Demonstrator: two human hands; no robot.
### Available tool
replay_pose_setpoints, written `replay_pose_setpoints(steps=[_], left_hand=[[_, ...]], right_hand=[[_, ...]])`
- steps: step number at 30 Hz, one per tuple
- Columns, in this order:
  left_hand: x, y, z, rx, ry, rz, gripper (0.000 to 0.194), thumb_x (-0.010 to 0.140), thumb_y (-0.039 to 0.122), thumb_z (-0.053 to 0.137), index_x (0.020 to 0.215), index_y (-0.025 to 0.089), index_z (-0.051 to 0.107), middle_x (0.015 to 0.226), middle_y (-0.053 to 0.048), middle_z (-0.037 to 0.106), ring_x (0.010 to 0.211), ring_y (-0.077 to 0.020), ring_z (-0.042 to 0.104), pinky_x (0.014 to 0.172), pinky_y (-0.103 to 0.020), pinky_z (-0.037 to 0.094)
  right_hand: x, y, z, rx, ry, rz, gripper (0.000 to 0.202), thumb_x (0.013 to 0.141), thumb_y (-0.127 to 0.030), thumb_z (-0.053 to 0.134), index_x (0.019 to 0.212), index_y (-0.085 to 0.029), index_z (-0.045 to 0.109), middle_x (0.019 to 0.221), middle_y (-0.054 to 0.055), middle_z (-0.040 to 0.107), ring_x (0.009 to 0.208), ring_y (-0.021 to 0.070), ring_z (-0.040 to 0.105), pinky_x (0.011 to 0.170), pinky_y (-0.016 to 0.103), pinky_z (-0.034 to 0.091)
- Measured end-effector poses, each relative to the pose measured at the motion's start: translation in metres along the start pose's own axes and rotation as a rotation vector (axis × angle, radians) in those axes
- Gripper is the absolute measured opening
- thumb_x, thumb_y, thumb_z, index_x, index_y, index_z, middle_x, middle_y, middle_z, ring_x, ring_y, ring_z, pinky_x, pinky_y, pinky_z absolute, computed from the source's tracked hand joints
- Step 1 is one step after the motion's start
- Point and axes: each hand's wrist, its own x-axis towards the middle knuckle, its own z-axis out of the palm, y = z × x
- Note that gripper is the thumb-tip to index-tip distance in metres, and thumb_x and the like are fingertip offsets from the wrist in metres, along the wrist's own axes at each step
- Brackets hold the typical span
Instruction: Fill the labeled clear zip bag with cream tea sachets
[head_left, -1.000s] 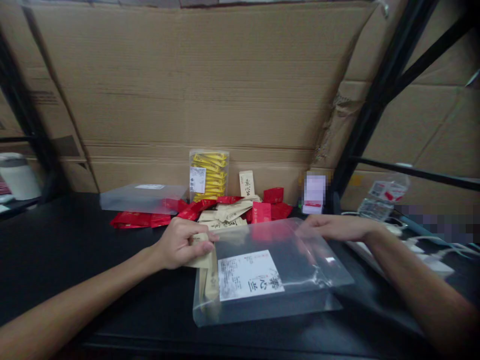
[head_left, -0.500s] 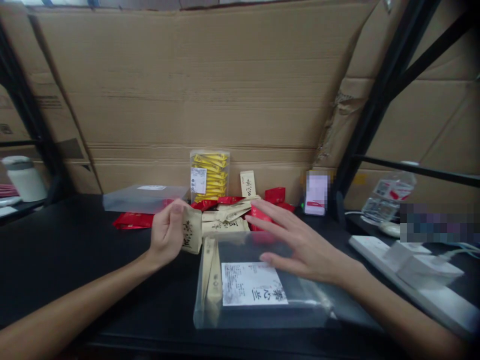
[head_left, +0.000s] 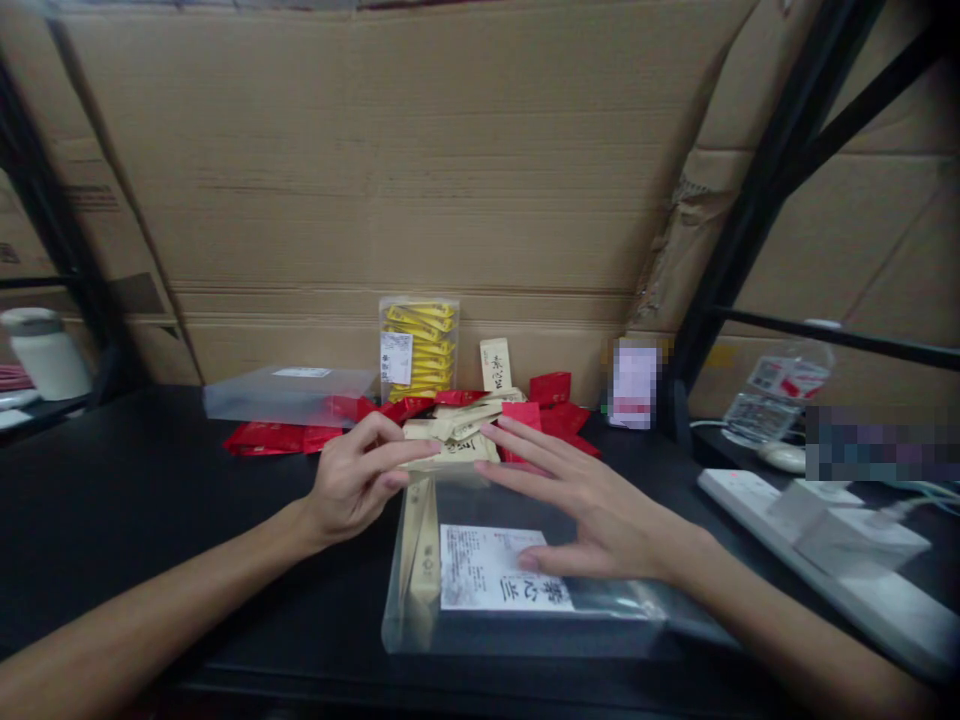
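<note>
On the black table (head_left: 150,490) lies a clear, rectangular plastic box (head_left: 585,625). Over it, the right hand (head_left: 600,515) is spread wide, gripping nothing. The left hand (head_left: 349,490), partly curled, is near the box's left end; if it holds something, I cannot tell. Inside this end are slim beige packets (head_left: 427,550).

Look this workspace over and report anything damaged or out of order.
The cardboard wall has a ragged, torn-looking edge at the right, near the black post. Behind the front clear box, red packets and loose beige packets lie jumbled, unlike the stacked yellow packets. Nothing looks spilled.
</note>
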Motion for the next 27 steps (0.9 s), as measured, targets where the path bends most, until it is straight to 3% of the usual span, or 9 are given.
replay_pose_setpoints(steps=[9, 14, 17, 22, 27], left_hand=[[0.002, -0.001, 0.004, -0.013, -0.163, 0.058, 0.038, 0.11, 0.042, 0.045, 0.114, 0.013, 0.071, 0.092, -0.01, 0.07, 0.078, -0.0182, 0.065, 0.064, -0.028, 0.051], [0.004, 0.002, 0.009, 0.043, -0.22, 0.119, 0.039, 0.108, 0.048, 0.048, 0.117, 0.016, 0.067, 0.089, -0.008, 0.07, 0.076, -0.0194, 0.066, 0.064, -0.029, 0.053], [0.005, 0.006, 0.012, 0.023, -0.209, 0.128, 0.036, 0.104, 0.048, 0.055, 0.119, 0.017, 0.061, 0.091, -0.008, 0.071, 0.078, -0.02, 0.068, 0.066, -0.03, 0.056], [0.007, 0.008, 0.013, 0.006, -0.143, 0.098, 0.034, 0.1, 0.05, 0.063, 0.111, 0.019, 0.056, 0.079, -0.002, 0.066, 0.064, -0.0162, 0.064, 0.056, -0.025, 0.051], [0.007, 0.007, 0.014, 0.008, -0.132, 0.114, 0.033, 0.1, 0.051, 0.062, 0.108, 0.019, 0.056, 0.08, -0.003, 0.067, 0.063, -0.0158, 0.063, 0.056, -0.025, 0.05]], right_hand=[[0.0, -0.005, -0.002, 0.291, -0.03, 0.009, 0.087, 0.085, -0.064, 0.075, 0.159, -0.035, 0.042, 0.173, 0.008, 0.026, 0.156, 0.0355, 0.029, 0.124, 0.06, 0.028], [0.004, -0.018, -0.003, 0.319, -0.129, -0.053, 0.098, 0.08, -0.062, 0.08, 0.163, -0.038, 0.034, 0.175, 0.005, 0.016, 0.159, 0.0395, 0.018, 0.125, 0.064, 0.018], [0.007, -0.022, -0.002, 0.26, -0.146, -0.08, 0.105, 0.078, -0.065, 0.08, 0.165, -0.038, 0.027, 0.176, 0.004, 0.011, 0.159, 0.0407, 0.013, 0.126, 0.065, 0.013], [0.007, -0.023, 0.001, 0.197, -0.129, -0.092, 0.108, 0.078, -0.068, 0.078, 0.166, -0.036, 0.025, 0.174, 0.004, 0.017, 0.16, 0.0398, 0.012, 0.127, 0.065, 0.011], [0.008, -0.024, 0.0, 0.193, -0.13, -0.102, 0.109, 0.078, -0.069, 0.078, 0.166, -0.033, 0.025, 0.173, 0.005, 0.02, 0.16, 0.0398, 0.012, 0.127, 0.064, 0.01]])
